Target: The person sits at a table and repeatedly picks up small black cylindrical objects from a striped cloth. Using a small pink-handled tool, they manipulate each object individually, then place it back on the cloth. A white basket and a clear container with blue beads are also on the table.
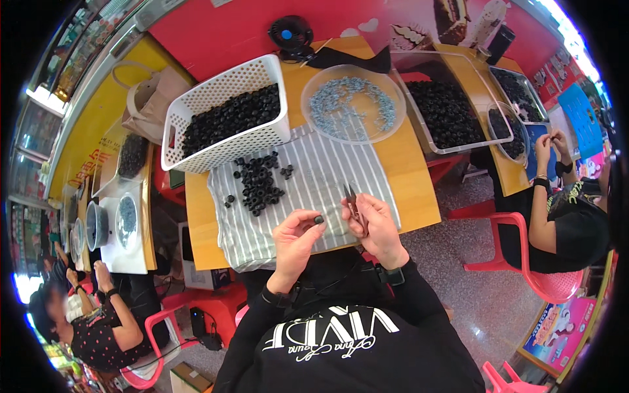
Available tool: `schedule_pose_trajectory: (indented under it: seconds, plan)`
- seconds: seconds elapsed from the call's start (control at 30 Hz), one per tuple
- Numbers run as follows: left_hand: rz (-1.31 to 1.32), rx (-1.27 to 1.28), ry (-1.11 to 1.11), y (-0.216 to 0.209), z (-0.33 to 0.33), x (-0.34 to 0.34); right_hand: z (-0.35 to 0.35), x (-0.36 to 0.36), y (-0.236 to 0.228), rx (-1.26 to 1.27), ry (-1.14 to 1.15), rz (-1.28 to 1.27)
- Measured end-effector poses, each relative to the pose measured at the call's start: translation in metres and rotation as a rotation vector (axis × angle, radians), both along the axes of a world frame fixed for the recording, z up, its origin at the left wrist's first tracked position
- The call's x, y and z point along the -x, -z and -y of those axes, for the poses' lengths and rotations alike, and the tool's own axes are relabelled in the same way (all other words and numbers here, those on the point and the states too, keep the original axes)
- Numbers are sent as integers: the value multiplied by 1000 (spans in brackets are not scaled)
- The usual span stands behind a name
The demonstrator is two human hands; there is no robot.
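Observation:
Between the thumb and fingers of my left hand (pixel 295 242) is a small black round piece (pixel 319 219). My right hand (pixel 377 229) is wrapped round a pair of dark thread snips (pixel 351 198), blades pointing up and away from me. Both hands are above the near edge of a grey-and-white striped cloth (pixel 314 173). A loose pile of similar black pieces (pixel 259 183) lies on the cloth, beyond my left hand. Farther back stand a white perforated basket (pixel 283 121) full of black pieces and a round clear tray (pixel 400 105) with small light-blue bits scattered in it.
The wooden table (pixel 419 196) extends past the cloth. A small black fan (pixel 290 33) stands at its far edge. To the right is a clear bin (pixel 501 134) of black pieces, with a co-worker (pixel 563 223) beyond. Another person (pixel 98 327) sits at left near a red chair (pixel 209 304).

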State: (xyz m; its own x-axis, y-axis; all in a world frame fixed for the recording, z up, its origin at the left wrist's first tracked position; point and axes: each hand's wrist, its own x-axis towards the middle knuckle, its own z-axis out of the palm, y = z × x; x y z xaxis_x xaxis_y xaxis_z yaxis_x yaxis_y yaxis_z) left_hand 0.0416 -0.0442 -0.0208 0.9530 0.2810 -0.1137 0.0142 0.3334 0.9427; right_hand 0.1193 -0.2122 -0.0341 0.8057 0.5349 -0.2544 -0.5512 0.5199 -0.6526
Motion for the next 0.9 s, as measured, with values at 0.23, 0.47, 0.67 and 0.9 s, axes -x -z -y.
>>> schedule_pose_trajectory:
  seconds: [0.23, 0.47, 0.67, 0.9]
  plan:
    - [41, 13, 53, -2, 6, -5, 17, -16, 2, -374, -62, -322]
    - [86, -149, -11, -2, 9, -7, 13, -6, -7, 62, 0, 91]
    - [169, -374, -98, 7, 7, -4, -3, 12, -16, 558, 87, 773]
    - [204, -464, -163, 12, 5, -5, -7, 15, -19, 659, 43, 913]
